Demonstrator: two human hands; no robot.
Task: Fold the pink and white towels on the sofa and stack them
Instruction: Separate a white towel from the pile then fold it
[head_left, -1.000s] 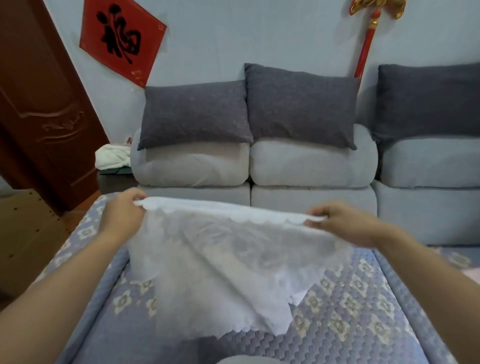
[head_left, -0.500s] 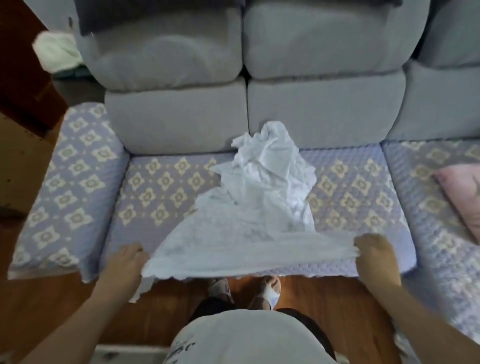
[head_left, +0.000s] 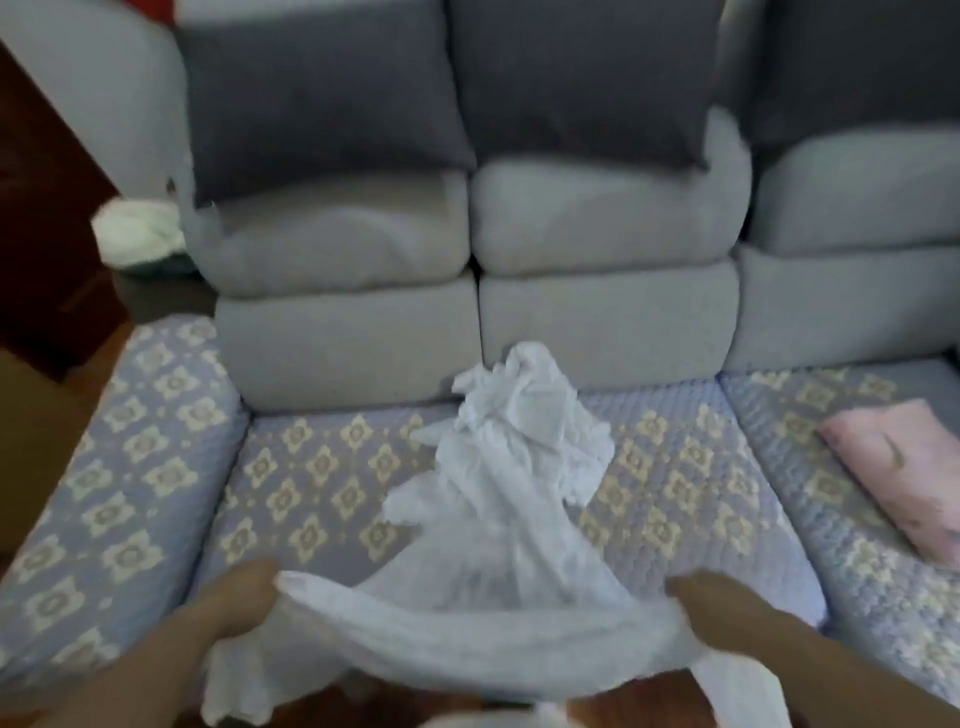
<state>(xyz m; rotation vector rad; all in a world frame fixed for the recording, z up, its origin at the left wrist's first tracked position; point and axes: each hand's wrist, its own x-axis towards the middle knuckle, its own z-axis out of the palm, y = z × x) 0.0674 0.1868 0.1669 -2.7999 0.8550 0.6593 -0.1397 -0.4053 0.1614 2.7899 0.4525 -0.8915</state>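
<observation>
Sofa (head_left: 332, 467) blurred, both hands (fingers hidden) clamped on white towel (head_left: 498, 519) edge.

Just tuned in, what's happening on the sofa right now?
A person is working on the white towel. The left hand and right hand each grip a near corner, with the edge sagging between them, while the far end lies bunched on the patterned seat cover. It is not folded yet. The pink towel lies on the seat to the right, untouched.
</observation>
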